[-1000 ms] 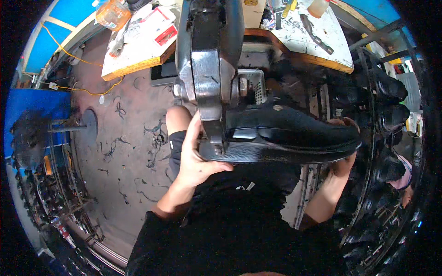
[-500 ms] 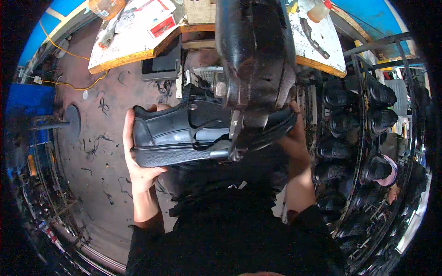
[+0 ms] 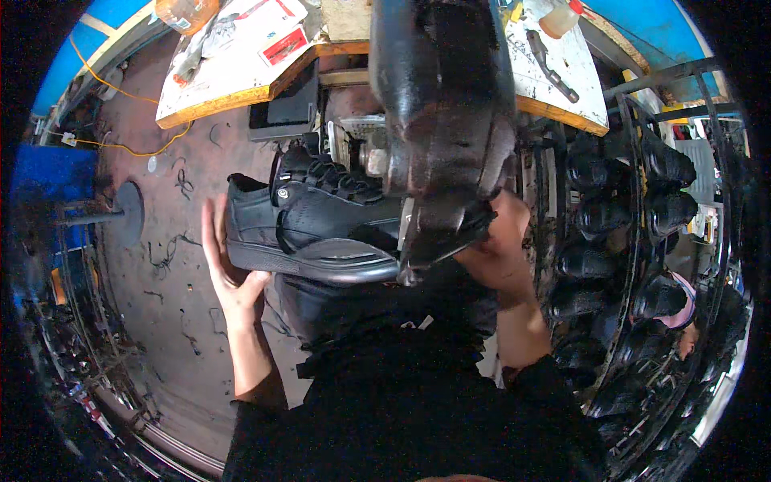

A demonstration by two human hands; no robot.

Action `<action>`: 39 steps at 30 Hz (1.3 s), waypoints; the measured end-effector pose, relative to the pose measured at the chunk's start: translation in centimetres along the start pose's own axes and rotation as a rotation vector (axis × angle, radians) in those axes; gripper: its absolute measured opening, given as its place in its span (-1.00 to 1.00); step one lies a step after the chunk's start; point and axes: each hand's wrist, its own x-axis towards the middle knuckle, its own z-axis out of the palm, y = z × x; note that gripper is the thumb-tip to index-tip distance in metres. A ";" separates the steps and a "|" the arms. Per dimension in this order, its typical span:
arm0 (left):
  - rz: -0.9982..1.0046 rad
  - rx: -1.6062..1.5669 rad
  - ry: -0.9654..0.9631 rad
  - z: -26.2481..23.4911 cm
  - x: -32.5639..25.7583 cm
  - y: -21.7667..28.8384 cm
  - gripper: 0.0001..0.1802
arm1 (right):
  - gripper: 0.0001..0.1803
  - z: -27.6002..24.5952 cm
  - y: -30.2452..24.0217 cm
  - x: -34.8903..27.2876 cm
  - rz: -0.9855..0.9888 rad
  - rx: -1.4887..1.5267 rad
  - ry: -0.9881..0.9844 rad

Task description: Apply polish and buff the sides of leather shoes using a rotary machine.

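Black leather lace-up shoe [image 3: 325, 229], heel to the left, toe to the right, sits in both hands at the lower tip [image 3: 410, 261] of a dark machine head [image 3: 442, 96]. The left hand [image 3: 237, 291] cups the heel, thumb under the sole [image 3: 337, 271]; the right hand [image 3: 504, 241] holds the toe end, fingertips partly hidden. Steady support at both ends and a level sole edge seem wise. Compared with a second ago, the machine head is nearer the toe, and the laces [image 3: 321, 172] show.
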 end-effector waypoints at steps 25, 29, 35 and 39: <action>0.115 0.238 -0.585 10.5 2.3 5.0 -0.46 | 0.03 1.2 0.0 -1.8 -0.106 -0.408 -0.001; 0.048 0.068 -0.527 10.3 1.2 3.4 -0.48 | 0.20 2.5 8.3 -3.1 0.000 -0.121 0.037; -0.111 -0.176 -0.378 10.5 -1.0 1.0 -0.31 | 0.44 3.3 16.7 -6.4 0.350 0.366 -0.070; -0.173 -0.316 -0.349 10.9 -2.0 -0.5 -0.27 | 0.22 -1.7 17.0 -7.9 0.362 0.518 -0.030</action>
